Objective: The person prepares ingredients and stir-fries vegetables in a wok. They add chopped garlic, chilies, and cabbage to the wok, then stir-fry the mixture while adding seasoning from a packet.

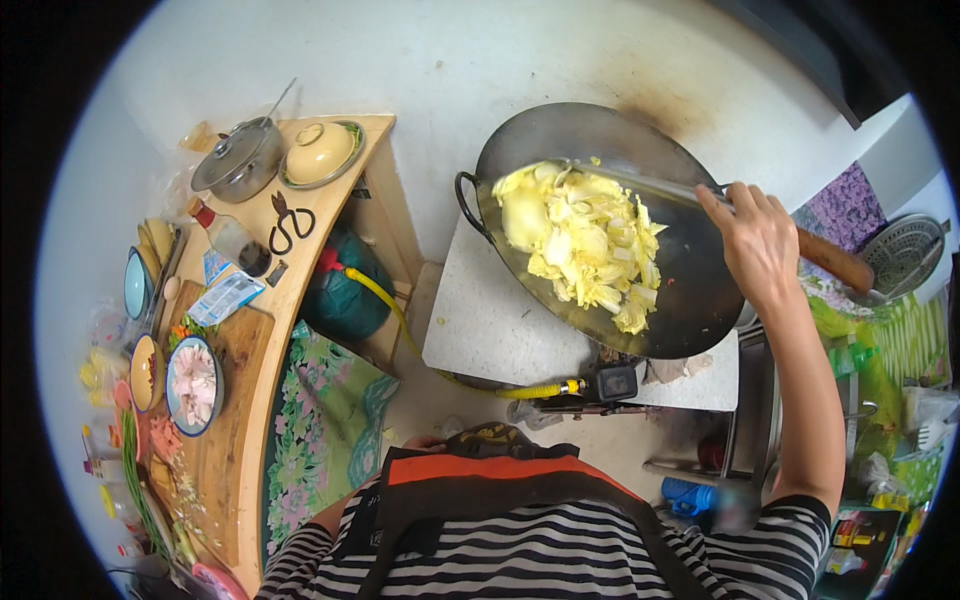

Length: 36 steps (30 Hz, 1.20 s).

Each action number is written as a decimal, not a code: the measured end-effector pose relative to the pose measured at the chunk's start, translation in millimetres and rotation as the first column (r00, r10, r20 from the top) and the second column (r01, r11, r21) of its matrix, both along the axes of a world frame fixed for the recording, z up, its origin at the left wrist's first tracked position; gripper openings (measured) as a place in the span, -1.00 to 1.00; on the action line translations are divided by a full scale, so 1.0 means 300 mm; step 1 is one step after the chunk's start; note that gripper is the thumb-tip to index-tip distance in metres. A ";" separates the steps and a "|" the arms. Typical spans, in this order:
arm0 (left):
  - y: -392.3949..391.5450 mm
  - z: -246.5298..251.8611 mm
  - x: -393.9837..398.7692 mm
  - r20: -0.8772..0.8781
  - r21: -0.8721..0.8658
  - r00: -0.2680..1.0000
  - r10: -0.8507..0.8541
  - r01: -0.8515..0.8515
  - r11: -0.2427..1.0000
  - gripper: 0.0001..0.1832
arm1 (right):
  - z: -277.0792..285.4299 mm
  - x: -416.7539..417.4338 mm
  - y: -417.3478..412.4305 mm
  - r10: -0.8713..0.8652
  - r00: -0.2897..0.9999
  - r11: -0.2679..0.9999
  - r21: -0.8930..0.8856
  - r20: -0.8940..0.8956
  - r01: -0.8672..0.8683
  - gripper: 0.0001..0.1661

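Note:
My right hand [763, 244] grips a long-handled wok spatula [645, 181] around its shaft, just ahead of the wooden handle end. The spatula's head is at the far left of the food, partly hidden among chopped napa cabbage leaves [577, 240]. The cabbage lies heaped in the left and middle of a large dark wok [690, 300] with loop handles. Only a sliver of my left hand [426, 444] shows beside the apron; the rest is hidden behind my body, so its grip is unclear.
A gas hose [517, 391] runs from a green cylinder [349, 289] to the stove. Left, a wooden table [300, 217] bears a lidded pot [240, 161], kitchen scissors [289, 225], a sauce bottle [236, 240] and a bowl of sliced pale meat [195, 386]. A strainer [904, 255] lies right.

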State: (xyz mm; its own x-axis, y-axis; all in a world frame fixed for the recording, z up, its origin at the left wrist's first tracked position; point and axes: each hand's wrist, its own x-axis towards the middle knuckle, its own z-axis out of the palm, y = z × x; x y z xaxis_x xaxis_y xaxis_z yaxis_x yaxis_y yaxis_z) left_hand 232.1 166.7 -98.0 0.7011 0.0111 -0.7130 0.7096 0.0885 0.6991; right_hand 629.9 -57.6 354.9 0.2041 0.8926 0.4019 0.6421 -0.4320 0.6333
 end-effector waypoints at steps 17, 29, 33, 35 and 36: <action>0.054 -0.003 0.071 0.057 0.129 0.994 -0.098 0.090 0.987 -0.59 | 0.256 -0.431 -0.213 -0.247 0.968 0.960 -0.153 -0.052 0.237 -0.64; 0.038 0.026 0.053 0.080 0.042 0.997 0.002 -0.006 0.999 -0.59 | 0.473 -0.115 -0.126 -0.816 0.553 0.568 -0.421 -0.171 0.707 -0.77; 0.023 0.066 0.045 0.097 -0.007 0.993 0.063 -0.063 0.998 -0.59 | 0.505 -0.109 -0.042 -0.950 0.179 0.301 -0.604 -0.254 0.738 -0.80; 0.024 0.064 0.052 0.108 -0.025 0.992 0.072 -0.069 0.997 -0.59 | 0.429 -0.069 -0.070 -0.934 0.173 0.345 -0.658 -0.313 0.669 -0.75; 0.028 0.057 0.048 0.109 -0.022 0.992 0.071 -0.068 0.997 -0.58 | 0.343 -0.036 -0.093 -0.910 0.199 0.402 -0.662 -0.363 0.633 -0.71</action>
